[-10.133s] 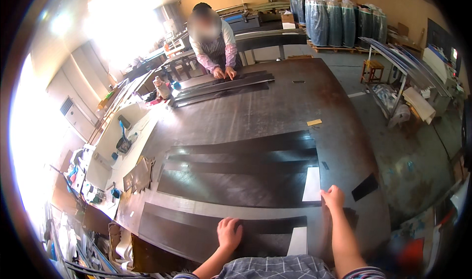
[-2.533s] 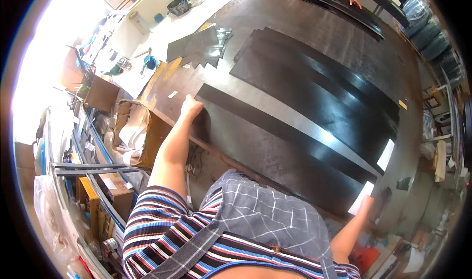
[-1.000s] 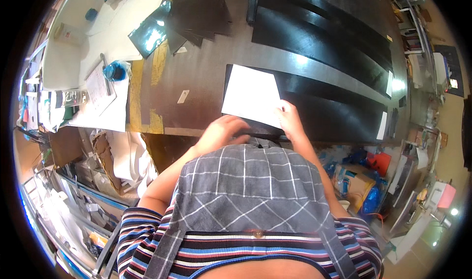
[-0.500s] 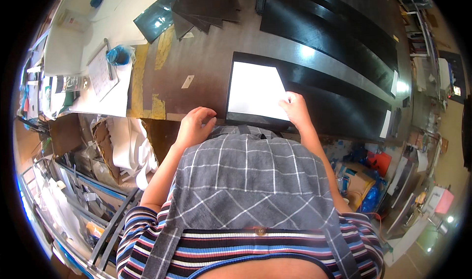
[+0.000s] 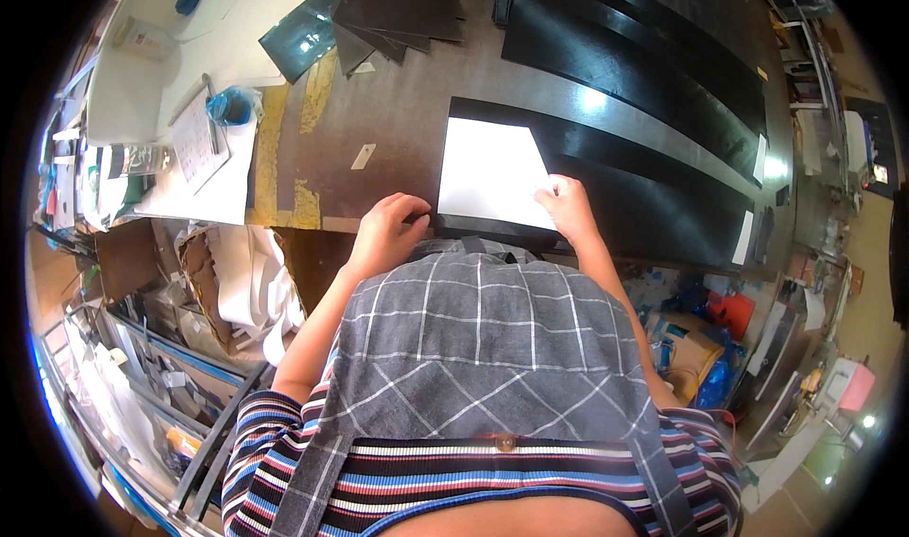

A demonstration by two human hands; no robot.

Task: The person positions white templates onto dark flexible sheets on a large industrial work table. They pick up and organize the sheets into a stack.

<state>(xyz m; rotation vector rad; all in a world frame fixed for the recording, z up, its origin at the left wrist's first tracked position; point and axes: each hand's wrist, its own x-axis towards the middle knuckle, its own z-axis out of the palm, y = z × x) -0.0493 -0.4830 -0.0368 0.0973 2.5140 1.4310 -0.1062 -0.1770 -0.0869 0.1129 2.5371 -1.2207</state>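
Note:
A white sheet (image 5: 492, 170) with a slanted right side lies over the left end of a long black panel (image 5: 653, 205) along the table's near edge. My right hand (image 5: 571, 207) rests at the sheet's right edge, thumb and fingers pinched together on it. My left hand (image 5: 388, 232) is beside the panel's near left corner, fingers bent, with a gap between thumb and forefinger. Nothing shows in its grip. Whether its fingertips touch the panel's corner is hard to make out.
More long black panels (image 5: 625, 59) lie farther back on the right. Several dark sheets (image 5: 398, 11) are fanned out at the back. A blue roll (image 5: 229, 108) and a written paper (image 5: 197, 144) sit at the left. Below stands a cardboard box (image 5: 204, 286) of white strips.
My left hand has shifted a little right and up, closer to the panel's left end. My right hand stays at the sheet's edge, almost unmoved.

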